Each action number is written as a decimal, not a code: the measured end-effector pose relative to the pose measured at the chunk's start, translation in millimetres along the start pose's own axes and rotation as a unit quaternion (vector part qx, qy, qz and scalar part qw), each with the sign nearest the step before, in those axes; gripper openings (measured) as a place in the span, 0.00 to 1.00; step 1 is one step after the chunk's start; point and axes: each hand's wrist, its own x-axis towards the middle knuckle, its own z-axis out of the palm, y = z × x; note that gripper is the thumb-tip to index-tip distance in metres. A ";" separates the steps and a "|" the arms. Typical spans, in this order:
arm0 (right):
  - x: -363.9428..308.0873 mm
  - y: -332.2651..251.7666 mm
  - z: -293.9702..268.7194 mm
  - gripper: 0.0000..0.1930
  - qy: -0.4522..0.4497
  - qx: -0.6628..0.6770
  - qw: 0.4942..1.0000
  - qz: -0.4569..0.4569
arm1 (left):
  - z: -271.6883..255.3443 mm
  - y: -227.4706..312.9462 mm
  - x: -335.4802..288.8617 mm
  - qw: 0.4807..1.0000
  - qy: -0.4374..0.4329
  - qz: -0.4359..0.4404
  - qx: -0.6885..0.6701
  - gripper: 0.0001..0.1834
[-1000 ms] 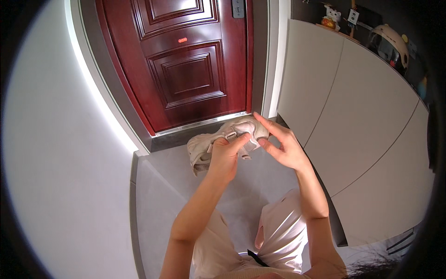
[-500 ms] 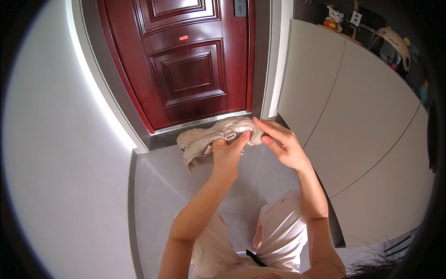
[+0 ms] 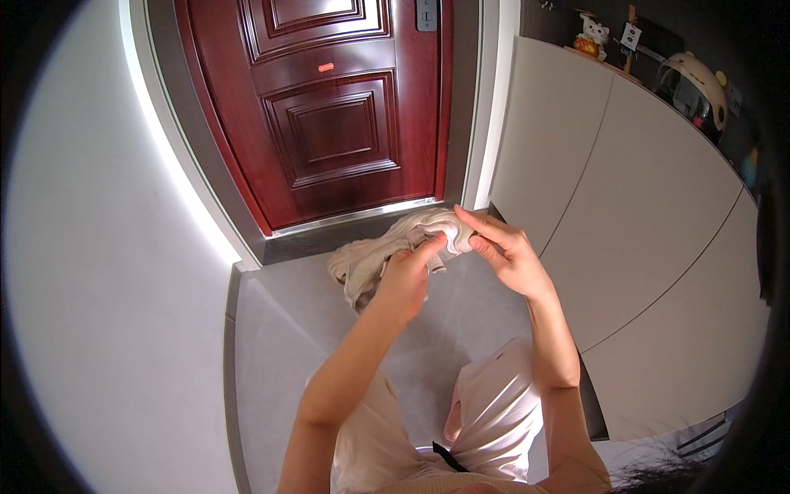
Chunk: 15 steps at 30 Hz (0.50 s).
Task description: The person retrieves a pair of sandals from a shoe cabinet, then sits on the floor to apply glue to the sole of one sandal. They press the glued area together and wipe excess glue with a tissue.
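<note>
A crumpled beige cloth item [image 3: 378, 251] with a whitish lining hangs in front of me above the grey floor, near the door's threshold. Its exact kind is hard to make out in these folds. My left hand [image 3: 405, 280] grips its near side, the thumb pressed on the pale lining and the other fingers hidden in the fabric. At the item's right end, my right hand [image 3: 512, 257] has the bunched edge between its thumb and straight fingers. The left part of the cloth droops loosely past my left hand.
A dark red panelled door [image 3: 329, 136] stands ahead, with a white wall [image 3: 123, 272] to the left. Curving along the right is a pale cabinet [image 3: 650, 206]; a cat figurine [image 3: 591, 37] and a beige helmet [image 3: 699, 86] sit on top. My legs are below.
The drooping left part of the cloth has swung right and bunched closer to my left hand. A strap-like piece seen before is now mostly covered. Both hands stay nearly in place.
</note>
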 end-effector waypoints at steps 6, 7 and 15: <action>-3.3 -2.5 0.0 0.21 0.006 -0.001 1.000 0.019 | 4.0 7.2 -2.2 1.000 -0.019 0.004 0.003 0.22; -3.4 -3.4 0.0 0.20 0.005 0.000 1.000 0.028 | 3.7 7.4 -2.3 1.000 -0.017 0.003 0.005 0.22; -0.7 -15.4 0.7 0.20 0.020 -0.044 0.999 -0.009 | -1.6 1.5 0.0 0.998 -0.044 0.005 -0.045 0.24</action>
